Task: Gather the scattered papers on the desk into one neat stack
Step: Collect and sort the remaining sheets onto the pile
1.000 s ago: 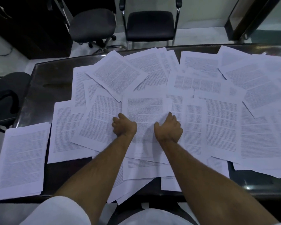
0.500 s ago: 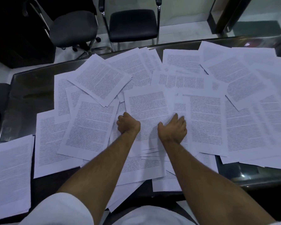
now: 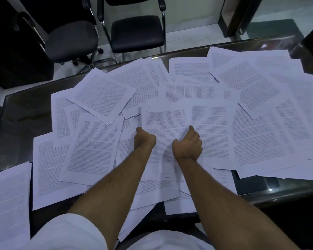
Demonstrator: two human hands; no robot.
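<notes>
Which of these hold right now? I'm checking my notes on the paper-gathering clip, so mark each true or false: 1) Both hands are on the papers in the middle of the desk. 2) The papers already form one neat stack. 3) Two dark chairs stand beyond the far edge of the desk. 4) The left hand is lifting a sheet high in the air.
1) True: the left hand and right hand press on the central sheet.
2) False: the papers lie scattered and overlapping across the desk.
3) True: two chairs stand past the far edge.
4) False: it rests low on the sheets.
</notes>
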